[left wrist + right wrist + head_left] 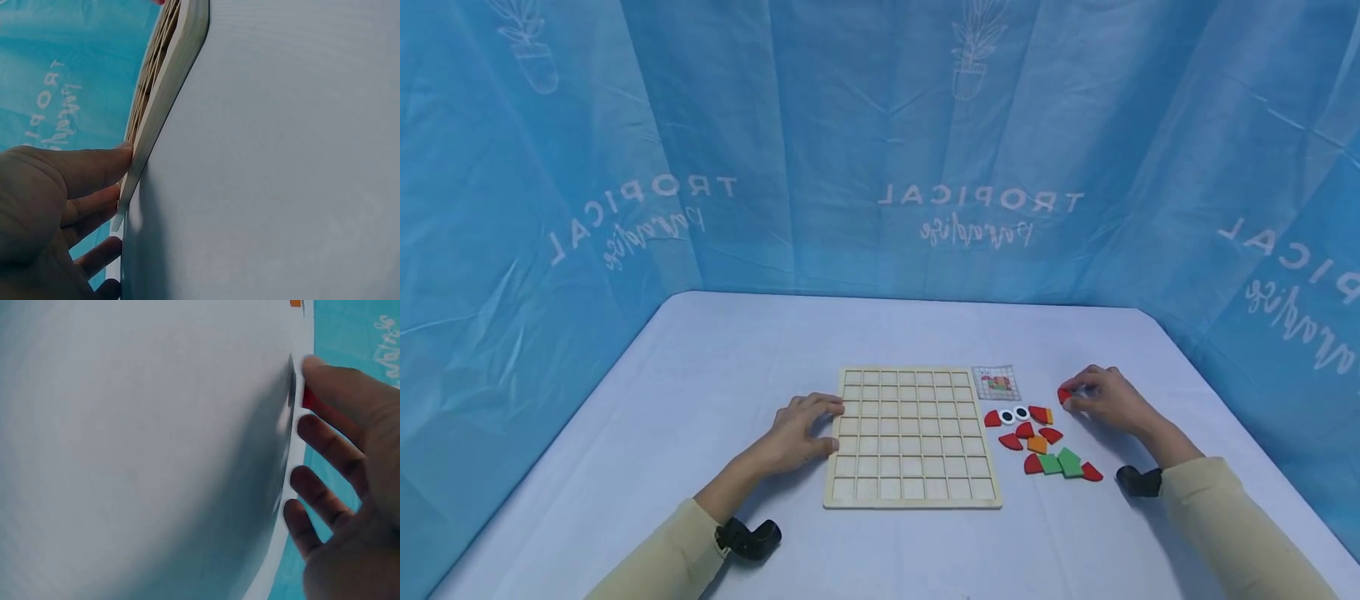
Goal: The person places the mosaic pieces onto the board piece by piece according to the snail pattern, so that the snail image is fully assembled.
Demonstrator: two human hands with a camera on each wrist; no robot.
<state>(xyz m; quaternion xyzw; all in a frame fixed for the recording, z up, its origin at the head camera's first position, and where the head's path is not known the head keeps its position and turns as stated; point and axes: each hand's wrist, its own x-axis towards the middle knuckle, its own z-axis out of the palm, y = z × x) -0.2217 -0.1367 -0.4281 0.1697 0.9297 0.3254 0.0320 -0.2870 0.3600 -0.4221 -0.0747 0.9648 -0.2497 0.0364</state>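
Note:
A wooden grid board [912,504] of square cells lies on the table. My left hand [801,433] rests at its left side, fingertips and thumb touching the rim; in the left wrist view the thumb [100,169] lies against the board's edge [165,94] with the fingers extended. My right hand [1108,400] pinches a red quarter-round piece [1064,396] between thumb and fingertips, to the right of the loose pieces. The right wrist view shows a sliver of this red piece [307,398] behind the thumb, the other fingers loosely spread.
A small printed pattern card [997,383] lies by the board's upper right corner. Below it are several red pieces [1011,442], two white eye pieces [1021,412], an orange square [1037,445] and green pieces [1070,462]. A blue printed curtain [880,150] surrounds the white-covered table [737,350].

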